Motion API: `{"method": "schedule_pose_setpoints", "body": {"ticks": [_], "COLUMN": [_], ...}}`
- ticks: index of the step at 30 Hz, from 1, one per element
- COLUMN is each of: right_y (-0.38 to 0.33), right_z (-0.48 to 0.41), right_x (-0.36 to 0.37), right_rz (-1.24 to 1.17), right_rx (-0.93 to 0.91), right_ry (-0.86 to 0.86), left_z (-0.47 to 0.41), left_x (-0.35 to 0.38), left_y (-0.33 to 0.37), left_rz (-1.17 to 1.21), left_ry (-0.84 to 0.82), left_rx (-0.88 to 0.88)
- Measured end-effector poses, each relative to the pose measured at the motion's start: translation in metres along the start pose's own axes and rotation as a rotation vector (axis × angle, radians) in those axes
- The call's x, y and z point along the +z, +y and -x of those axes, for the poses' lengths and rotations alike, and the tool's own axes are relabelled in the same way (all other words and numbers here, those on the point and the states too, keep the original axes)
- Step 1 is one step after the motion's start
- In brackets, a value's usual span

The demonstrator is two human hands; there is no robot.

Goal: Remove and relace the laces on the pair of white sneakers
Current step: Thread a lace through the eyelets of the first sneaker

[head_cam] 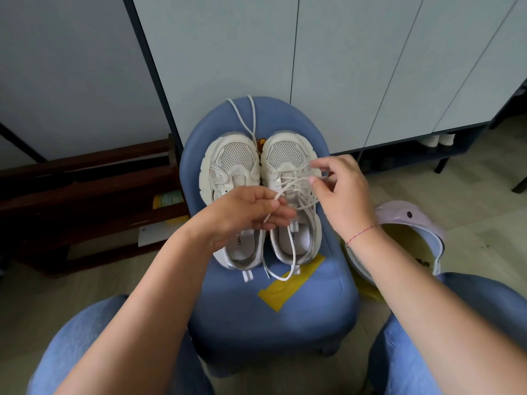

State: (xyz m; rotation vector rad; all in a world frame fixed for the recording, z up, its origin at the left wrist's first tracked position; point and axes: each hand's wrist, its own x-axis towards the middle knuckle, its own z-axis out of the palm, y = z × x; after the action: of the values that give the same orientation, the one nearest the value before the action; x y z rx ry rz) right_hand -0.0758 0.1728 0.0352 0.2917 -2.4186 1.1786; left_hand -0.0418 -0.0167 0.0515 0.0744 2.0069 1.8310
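Observation:
Two white sneakers stand side by side on a blue stool (285,315), toes pointing away from me. The left sneaker (231,163) has no lace in its eyelets. A loose white lace (242,118) lies draped over the stool's far edge. The right sneaker (285,158) carries a loosened lace (291,186) across its eyelets, with one end trailing over the heel (285,276). My left hand (245,212) pinches one strand of that lace over the sneakers' middle. My right hand (339,192) pinches the lace at the right sneaker's right eyelets.
A strip of yellow tape (288,289) is stuck on the stool's seat. A lilac bin (410,220) stands on the floor at the right. Grey cabinet doors (342,67) rise behind the stool, dark wooden boards (85,195) lean at the left. My knees in blue jeans (85,346) flank the stool.

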Motion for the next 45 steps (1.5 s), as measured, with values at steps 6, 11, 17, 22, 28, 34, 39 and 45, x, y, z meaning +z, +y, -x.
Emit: {"method": "schedule_pose_setpoints", "body": {"ticks": [6,11,17,22,28,34,39,45], "right_y": [-0.030,-0.045,-0.025,-0.019,-0.019,-0.024,-0.022,-0.022], "right_z": [0.031,0.040,0.039,0.038,0.041,0.036,0.039,0.037], "right_x": [0.015,0.012,0.037,0.050,0.050,0.040,0.039,0.035], "right_rz": [-0.294,-0.177,-0.028,-0.168,-0.264,-0.455,-0.578,-0.679], "right_rx": [0.294,-0.215,0.247,0.413,0.472,0.542,0.600,0.662], "right_ry": [-0.104,0.161,-0.318,-0.310,-0.252,-0.330,-0.336,-0.376], "left_z": [-0.014,-0.018,-0.021,-0.022,-0.021,-0.020,-0.026,-0.027], "left_x": [-0.009,-0.009,-0.008,-0.006,0.001,0.009,0.013,0.021], "left_y": [-0.005,-0.007,-0.008,-0.012,-0.015,-0.013,-0.021,-0.026], "left_rz": [0.208,0.221,0.258,0.310,0.167,0.099,0.008,-0.100], "left_ry": [0.419,0.503,0.496,0.473,0.533,0.587,0.695,0.764], "left_rx": [0.070,0.056,0.037,0.054,0.101,0.132,0.151,0.193]}}
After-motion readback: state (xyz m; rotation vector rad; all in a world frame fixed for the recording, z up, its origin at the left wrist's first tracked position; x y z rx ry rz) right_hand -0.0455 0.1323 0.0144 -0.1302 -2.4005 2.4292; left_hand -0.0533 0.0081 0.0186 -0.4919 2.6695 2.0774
